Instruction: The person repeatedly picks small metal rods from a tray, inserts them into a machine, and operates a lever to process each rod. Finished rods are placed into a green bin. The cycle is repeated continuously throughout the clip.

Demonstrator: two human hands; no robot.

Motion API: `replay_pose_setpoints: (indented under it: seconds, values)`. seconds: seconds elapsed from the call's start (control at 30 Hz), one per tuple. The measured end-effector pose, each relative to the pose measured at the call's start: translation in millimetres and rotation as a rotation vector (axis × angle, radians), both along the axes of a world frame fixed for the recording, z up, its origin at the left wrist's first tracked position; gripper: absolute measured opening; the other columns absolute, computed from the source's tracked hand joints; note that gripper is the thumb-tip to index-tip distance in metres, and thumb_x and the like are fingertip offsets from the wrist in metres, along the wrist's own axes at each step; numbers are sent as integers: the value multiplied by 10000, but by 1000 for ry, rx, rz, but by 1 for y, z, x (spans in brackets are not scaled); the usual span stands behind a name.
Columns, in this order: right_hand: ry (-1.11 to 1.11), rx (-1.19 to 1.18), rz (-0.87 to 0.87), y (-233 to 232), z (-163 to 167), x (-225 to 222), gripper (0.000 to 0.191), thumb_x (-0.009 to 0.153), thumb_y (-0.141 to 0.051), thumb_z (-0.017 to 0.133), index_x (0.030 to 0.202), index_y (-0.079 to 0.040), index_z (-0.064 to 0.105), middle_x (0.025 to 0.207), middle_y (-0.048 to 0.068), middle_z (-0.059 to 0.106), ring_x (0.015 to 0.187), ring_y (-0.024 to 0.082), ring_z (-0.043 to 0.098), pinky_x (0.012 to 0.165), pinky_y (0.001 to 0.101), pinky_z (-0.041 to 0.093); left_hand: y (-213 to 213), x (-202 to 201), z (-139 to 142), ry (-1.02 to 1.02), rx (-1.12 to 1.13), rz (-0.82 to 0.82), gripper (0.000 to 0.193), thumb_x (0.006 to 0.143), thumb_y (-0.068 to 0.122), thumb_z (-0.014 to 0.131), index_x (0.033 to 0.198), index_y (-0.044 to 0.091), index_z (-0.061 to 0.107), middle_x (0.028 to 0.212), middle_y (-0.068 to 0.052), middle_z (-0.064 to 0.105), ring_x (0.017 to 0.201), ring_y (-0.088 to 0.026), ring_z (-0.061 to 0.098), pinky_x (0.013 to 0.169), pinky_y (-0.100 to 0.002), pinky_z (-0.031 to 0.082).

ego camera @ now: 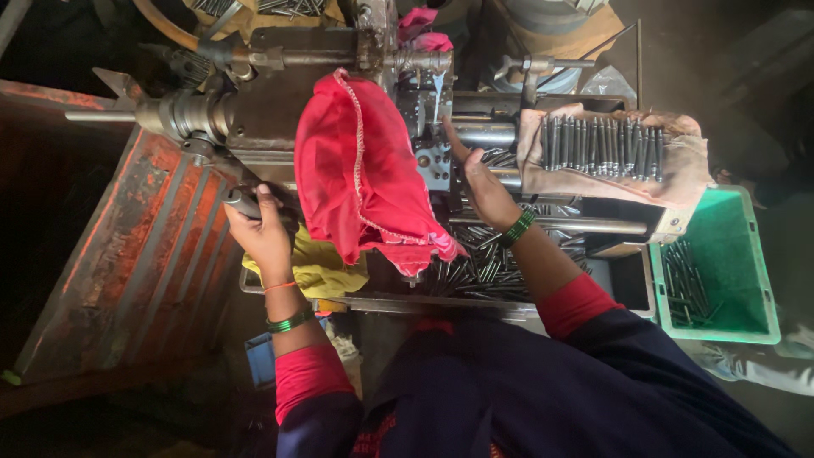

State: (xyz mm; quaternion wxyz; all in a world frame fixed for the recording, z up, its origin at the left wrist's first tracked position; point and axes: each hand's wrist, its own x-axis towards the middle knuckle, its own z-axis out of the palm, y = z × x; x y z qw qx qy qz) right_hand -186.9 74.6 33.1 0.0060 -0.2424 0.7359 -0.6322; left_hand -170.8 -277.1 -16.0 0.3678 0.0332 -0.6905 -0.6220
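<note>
Lever handle (242, 203), pointing left, gripped by left hand (261, 231); right hand (483, 188) open at machine (441, 136).

A red cloth (360, 170) hangs over the grey metal machine (280, 93); loose metal pins (483, 263) lie in the tray beneath, and a green plastic crate (729, 254) sits to the right.

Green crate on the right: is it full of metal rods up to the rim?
No, the green crate holds only a small heap of metal rods along one side, and most of its green floor shows bare.
</note>
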Motion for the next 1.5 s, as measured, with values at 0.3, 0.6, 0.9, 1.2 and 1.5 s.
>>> replay_pose_setpoints:
  seconds: [0.3, 0.6, 0.9, 1.2, 1.5]
  values:
    - [40, 54, -2, -2, 2, 3, 856, 1069, -614, 37, 1642, 14, 137, 1732, 195, 185, 1616, 303, 151, 1301, 377, 116, -3, 1, 0, 34, 19, -28, 164, 1088, 106, 652, 1097, 11, 519, 863, -24, 620, 770, -84, 588, 740, -244, 498]
    - [103, 137, -45, -1, -1, 4, 725, 1127, -472, 31, 1633, 27, 175, 1708, 206, 257, 1593, 282, 245, 1290, 338, 160, -6, 2, -4, 23, -2, -24, 171, 1097, 117, 654, 1097, 19, 514, 856, -23, 616, 773, -84, 576, 745, -242, 492]
    - [38, 64, -22, -2, -2, 6, 739, 1118, -490, 57, 1642, 14, 188, 1686, 202, 316, 1576, 286, 286, 1281, 343, 183, -9, 1, -9, 41, -27, -22, 183, 1108, 119, 659, 1078, 17, 511, 879, -29, 617, 786, -93, 581, 765, -248, 493]
    - [92, 111, -17, -2, 3, 8, 722, 1128, -472, 34, 1638, 17, 180, 1689, 225, 314, 1581, 298, 290, 1282, 353, 186, -7, 5, -6, 33, -43, -12, 177, 1103, 121, 655, 1079, 12, 517, 879, -30, 619, 789, -96, 586, 772, -250, 496]
    - [55, 54, -4, -1, 1, 9, 766, 1109, -505, 34, 1642, 28, 169, 1715, 201, 239, 1613, 296, 192, 1304, 358, 135, -3, 7, -1, 23, -37, -18, 178, 1109, 127, 648, 1070, 18, 512, 848, -22, 609, 779, -85, 560, 761, -242, 479]
